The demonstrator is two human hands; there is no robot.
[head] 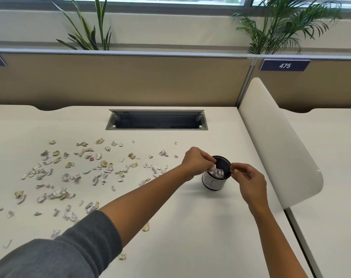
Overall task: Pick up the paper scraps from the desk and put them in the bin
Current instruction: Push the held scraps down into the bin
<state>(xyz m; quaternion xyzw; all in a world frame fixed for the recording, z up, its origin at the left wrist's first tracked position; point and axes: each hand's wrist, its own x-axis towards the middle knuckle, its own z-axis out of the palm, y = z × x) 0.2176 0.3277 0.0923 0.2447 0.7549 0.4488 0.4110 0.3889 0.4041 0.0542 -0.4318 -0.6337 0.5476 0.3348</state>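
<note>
A small black mesh bin with a white label stands on the white desk, right of centre, with crumpled white paper inside. My left hand hovers over the bin's left rim, fingers pinched on white paper scraps at the opening. My right hand is at the bin's right rim, thumb and fingers pinched together; whether they hold the rim or a scrap is unclear. Several white and tan paper scraps lie scattered over the desk's left half.
An open cable tray is recessed in the desk behind the scraps. A tan partition closes the back. A white curved divider rises just right of the bin. Plants stand beyond the partition.
</note>
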